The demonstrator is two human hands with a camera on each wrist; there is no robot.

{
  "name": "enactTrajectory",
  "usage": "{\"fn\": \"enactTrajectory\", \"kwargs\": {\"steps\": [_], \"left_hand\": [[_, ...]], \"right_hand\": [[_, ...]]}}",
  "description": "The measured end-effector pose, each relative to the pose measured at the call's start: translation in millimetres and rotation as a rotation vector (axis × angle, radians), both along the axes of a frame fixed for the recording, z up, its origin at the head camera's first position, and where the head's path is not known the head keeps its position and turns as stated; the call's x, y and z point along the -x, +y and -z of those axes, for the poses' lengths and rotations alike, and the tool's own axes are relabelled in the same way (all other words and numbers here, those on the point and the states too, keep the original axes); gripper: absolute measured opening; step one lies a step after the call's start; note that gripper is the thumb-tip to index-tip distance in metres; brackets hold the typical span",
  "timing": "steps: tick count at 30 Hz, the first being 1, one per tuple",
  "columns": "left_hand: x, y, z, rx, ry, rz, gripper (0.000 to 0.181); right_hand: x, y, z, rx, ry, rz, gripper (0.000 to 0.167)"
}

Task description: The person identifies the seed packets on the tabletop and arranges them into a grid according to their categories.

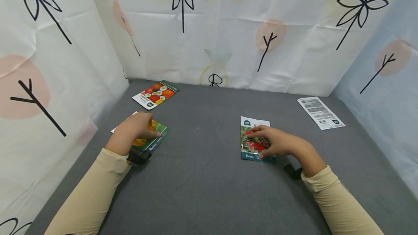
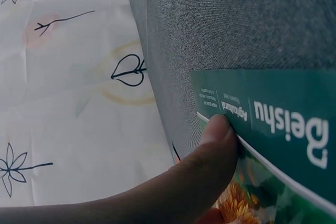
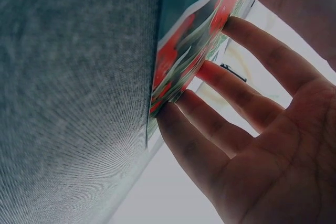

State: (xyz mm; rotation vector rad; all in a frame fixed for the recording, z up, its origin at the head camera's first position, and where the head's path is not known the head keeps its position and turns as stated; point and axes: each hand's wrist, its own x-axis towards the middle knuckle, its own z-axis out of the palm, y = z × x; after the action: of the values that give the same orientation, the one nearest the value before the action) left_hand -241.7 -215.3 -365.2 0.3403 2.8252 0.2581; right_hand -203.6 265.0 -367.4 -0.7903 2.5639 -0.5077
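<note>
two beige sleeves (image 1: 339, 198) are closest to me, coming in over the grey table (image 1: 202, 198), one to each side of the red-flower packet (image 1: 254, 145). a black wrist piece (image 1: 292, 172) sits just to the near right of that packet. the right hand (image 1: 281, 141) comes over it from the right, fingers spread wide, fingertips touching its printed front, thumb at its near edge.

well left of the red-flower packet, the left hand (image 1: 132, 130) lies over the yellow-flower packet (image 1: 148, 143), its thumb stretched out and touching the green "beishu" band; how its other fingers lie i cannot tell.

beyond the red-flower packet, off to the right, is a white packet (image 1: 320, 112) with its lines of print up. beyond it to the left, farther back, is an orange-flower packet (image 1: 156, 95). behind them all hangs a white cloth (image 1: 222, 28) drawn with leaves and twigs.
</note>
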Motion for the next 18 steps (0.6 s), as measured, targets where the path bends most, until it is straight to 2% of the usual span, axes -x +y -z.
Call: {"fn": "enactTrajectory", "kwargs": {"steps": [9,18], "left_hand": [[-0.9,3.4,-1.8,0.000,-0.019,-0.027,0.065],[-1.6,8.3,-1.7,-0.018,-0.028,-0.005,0.067]], "right_hand": [[-1.9,0.4,0.2,0.006,0.005,-0.003,0.072],[-1.8,1.5,-0.3,0.018,0.020,-0.020,0.071]]}}
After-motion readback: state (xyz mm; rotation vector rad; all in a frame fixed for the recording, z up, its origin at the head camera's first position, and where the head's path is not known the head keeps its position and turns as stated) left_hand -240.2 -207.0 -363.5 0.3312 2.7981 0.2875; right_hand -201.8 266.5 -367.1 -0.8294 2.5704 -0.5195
